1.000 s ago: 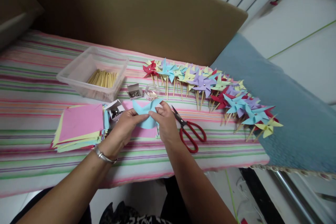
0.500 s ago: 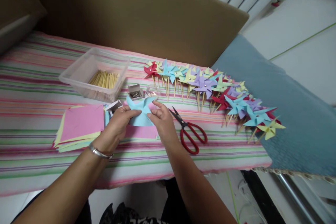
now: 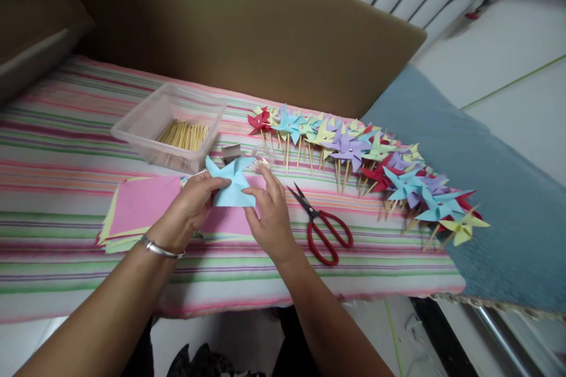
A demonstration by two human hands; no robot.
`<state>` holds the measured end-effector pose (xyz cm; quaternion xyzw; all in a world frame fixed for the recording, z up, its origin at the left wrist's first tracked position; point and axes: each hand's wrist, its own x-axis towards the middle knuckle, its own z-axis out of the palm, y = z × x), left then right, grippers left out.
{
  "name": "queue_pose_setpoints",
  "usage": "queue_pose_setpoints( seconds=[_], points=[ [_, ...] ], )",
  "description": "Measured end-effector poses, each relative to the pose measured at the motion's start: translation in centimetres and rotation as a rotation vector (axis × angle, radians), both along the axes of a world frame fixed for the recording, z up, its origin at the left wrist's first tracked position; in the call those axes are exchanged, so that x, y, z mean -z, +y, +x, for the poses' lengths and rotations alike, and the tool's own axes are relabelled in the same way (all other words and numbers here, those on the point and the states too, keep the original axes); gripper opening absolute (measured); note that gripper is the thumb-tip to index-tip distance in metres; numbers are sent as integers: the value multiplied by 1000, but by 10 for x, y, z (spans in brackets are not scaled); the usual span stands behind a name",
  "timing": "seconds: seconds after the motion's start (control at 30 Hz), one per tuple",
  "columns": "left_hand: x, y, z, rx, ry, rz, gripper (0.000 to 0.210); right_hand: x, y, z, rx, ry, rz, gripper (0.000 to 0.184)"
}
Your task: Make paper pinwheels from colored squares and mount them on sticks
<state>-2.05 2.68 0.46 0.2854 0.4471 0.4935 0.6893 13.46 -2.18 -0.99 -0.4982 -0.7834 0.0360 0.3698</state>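
My left hand [image 3: 194, 199] pinches a light blue paper pinwheel [image 3: 233, 187], thumb on top at its centre, with some of its points folded inward. My right hand [image 3: 269, 212] is at the pinwheel's right side, fingers apart, the thumb tip at the paper's edge; whether it touches I cannot tell. Under the hands lies a pink sheet [image 3: 221, 222]. Just beyond are a small open box [image 3: 230, 153] and a round clear dish [image 3: 264, 156] with small pieces in it. Red-handled scissors [image 3: 316, 215] rest slightly open to the right of my right hand.
A clear plastic tub [image 3: 132, 125] holds wooden sticks [image 3: 183, 134]. Stacked coloured paper [image 3: 141, 203] lies to the left. Finished pinwheels on sticks [image 3: 349, 144] crowd the right side of the striped cloth [image 3: 57, 188]. A cardboard panel [image 3: 247, 29] stands behind.
My right hand has let go of the pinwheel's middle and opened its fingers at the right edge. The left hand keeps its hold, and the pinwheel has turned slightly. The view has shifted a little.
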Motion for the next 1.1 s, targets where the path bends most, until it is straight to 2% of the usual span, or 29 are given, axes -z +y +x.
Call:
queue_pose_setpoints(
  seconds=[0.2,0.37,0.53,0.67,0.87,1.1],
  points=[
    [1,1,-2,61,26,35,12,-1,1,4,-22,63,14,20],
    [3,2,-3,26,63,21,14,-3,1,8,-22,117,-24,16],
    [-2,1,-2,6,111,-36,16,-1,0,9,15,133,-22,16],
    [-1,1,-1,3,108,-23,14,-1,-1,7,21,139,-22,15],
    [2,2,-1,-38,223,11,13,-5,-1,5,10,221,-70,12],
    [-2,-4,3,92,236,24,12,-6,0,6,36,273,-138,9]
  ],
)
